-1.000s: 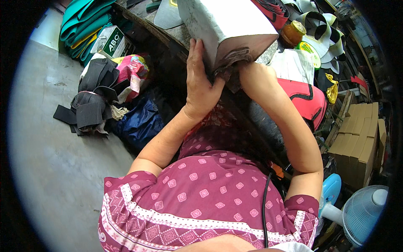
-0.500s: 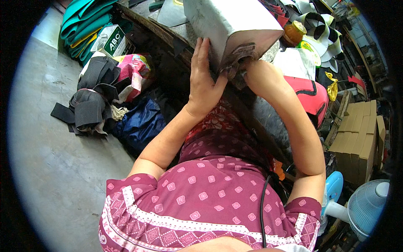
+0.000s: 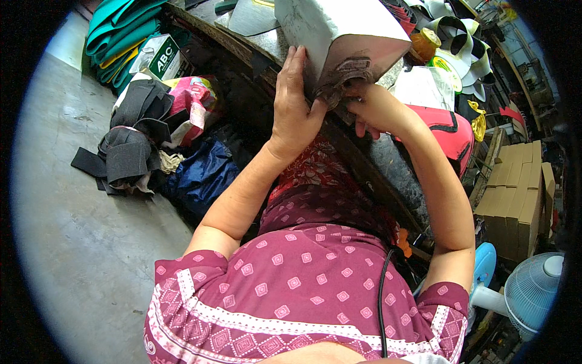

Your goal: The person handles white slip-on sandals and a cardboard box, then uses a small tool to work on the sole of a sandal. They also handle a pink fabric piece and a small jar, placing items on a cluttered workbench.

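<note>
A white box-shaped housing (image 3: 357, 54) stands on the workbench in front of me; its near end is smudged dark around a worn opening (image 3: 348, 76). My left hand (image 3: 295, 106) lies along the housing's left side, fingers stretched out upward, thumb reaching to the lower edge by the opening. Right at the opening is my right hand (image 3: 376, 109), its thumb and forefinger brought together while other fingers hang curled below. Whatever lies between those fingertips is too dark and small to make out.
Dark fabric strips (image 3: 130, 142), a blue plastic bag (image 3: 209, 173) and folded green sheets (image 3: 121, 36) lie left. To the right are a red padded piece (image 3: 445, 133), an orange-brown jar (image 3: 425, 42), curled white strips (image 3: 464, 51), stacked cardboard (image 3: 512, 194) and a fan (image 3: 533, 297).
My right hand has drawn slightly down and out from the opening, so more of its fingers show. My left hand stays against the housing. The view has shifted a little.
</note>
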A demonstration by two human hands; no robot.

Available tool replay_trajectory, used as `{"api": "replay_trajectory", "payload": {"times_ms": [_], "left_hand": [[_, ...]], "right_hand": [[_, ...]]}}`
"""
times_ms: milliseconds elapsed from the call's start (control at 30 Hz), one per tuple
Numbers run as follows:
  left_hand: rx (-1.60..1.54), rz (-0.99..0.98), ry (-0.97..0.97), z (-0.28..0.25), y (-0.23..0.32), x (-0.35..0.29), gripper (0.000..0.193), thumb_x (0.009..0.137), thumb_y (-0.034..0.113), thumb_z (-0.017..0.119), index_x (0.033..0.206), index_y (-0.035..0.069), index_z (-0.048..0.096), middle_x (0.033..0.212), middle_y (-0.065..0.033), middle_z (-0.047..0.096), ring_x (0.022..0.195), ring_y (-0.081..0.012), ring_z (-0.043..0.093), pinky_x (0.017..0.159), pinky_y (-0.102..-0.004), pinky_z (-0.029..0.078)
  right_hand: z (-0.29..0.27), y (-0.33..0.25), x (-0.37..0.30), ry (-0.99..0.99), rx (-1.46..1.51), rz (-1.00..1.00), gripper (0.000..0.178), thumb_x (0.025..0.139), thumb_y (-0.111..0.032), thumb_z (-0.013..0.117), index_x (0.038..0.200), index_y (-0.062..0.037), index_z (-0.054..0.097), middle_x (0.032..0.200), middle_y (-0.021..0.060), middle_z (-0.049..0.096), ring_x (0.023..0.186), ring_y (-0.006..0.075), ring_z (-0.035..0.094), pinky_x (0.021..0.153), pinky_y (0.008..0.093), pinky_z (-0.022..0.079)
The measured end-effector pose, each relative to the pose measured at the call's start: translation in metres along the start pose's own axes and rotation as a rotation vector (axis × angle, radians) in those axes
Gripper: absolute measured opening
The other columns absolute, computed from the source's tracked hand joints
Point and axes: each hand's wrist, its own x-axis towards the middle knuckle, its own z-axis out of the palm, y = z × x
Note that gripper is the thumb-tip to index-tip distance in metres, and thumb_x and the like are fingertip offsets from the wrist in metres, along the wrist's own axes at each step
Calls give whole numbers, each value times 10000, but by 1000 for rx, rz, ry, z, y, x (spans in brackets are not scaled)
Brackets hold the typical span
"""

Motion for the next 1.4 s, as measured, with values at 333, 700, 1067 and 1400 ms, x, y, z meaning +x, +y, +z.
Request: {"api": "replay_trajectory", "payload": {"times_ms": [333, 700, 1067, 1400], "left_hand": [[-775, -397, 124, -5, 4, 5, 707, 976, 361, 580, 1506, 0, 285, 1525, -169, 340, 1396, -286, 361, 1152, -423, 284], [-953, -859, 216, -20, -29, 52, 403, 1004, 345, 558, 1238, 21, 504, 1108, -121, 641, 977, -205, 612, 854, -354, 456], [-1292, -691, 266, 2, 21, 29, 604, 976, 508, 535, 1457, 159, 431, 1369, -89, 558, 1284, -283, 505, 1137, -469, 341], [-1442, -586, -271, 19, 23, 56, 1005, 732, 653, 739, 1428, 15, 396, 1355, -164, 540, 1220, -282, 559, 1025, -441, 476]], "right_hand": [[5, 6, 24, -190, 667, 142, 168, 906, -144, 554, 845, 2, 612, 697, 176, 678, 360, 113, 446, 355, 265, 305], [9, 12, 16, -103, 503, -11, 164, 868, -137, 592, 939, 3, 642, 685, 141, 689, 363, 109, 453, 346, 266, 304], [29, 26, -18, -26, 373, -138, 315, 838, -25, 589, 1152, 4, 587, 735, 106, 707, 453, 141, 535, 440, 282, 431], [15, 60, -27, 353, 833, -411, 322, 851, -53, 586, 1170, -10, 576, 761, 107, 697, 475, 140, 527, 451, 281, 429]]}}
